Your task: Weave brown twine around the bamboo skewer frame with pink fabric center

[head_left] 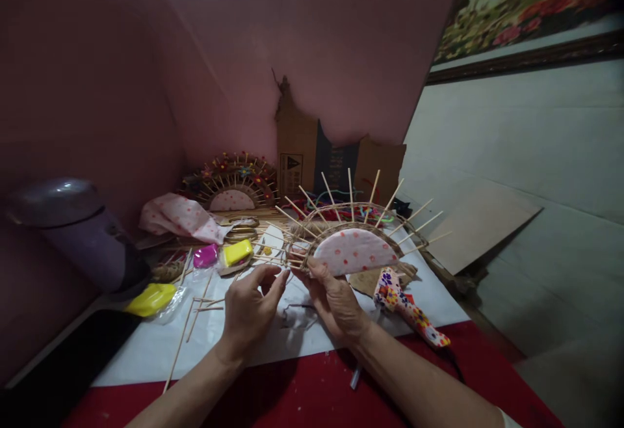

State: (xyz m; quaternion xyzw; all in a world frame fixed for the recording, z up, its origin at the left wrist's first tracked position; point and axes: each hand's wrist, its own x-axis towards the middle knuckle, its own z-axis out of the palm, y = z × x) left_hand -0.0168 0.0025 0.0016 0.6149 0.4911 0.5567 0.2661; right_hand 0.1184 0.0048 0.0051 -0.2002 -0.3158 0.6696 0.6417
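Note:
A half-round piece (pixel 355 251) covered in pink dotted cloth is held up over the table, with thin wooden sticks fanning out from its curved edge. Twine runs in arcs between the sticks. My right hand (pixel 336 298) grips it at its lower left corner, thumb on the cloth face. Close by on the left, my left hand (pixel 256 304) has thumb and forefinger pinched together near the lowest left sticks; whatever is between the fingertips is too small to make out. Below the piece at right lies a flower-patterned glue gun (pixel 409 307).
At the back leans a similar finished-looking fan (pixel 231 199) with colourful flowers. Dotted cloth (pixel 180 216), scissors (pixel 244 222), yellow (pixel 238 253) and magenta (pixel 205 256) clay packs and loose sticks (pixel 197 311) lie left. A purple appliance (pixel 82 239) stands far left, cardboard (pixel 297 148) behind.

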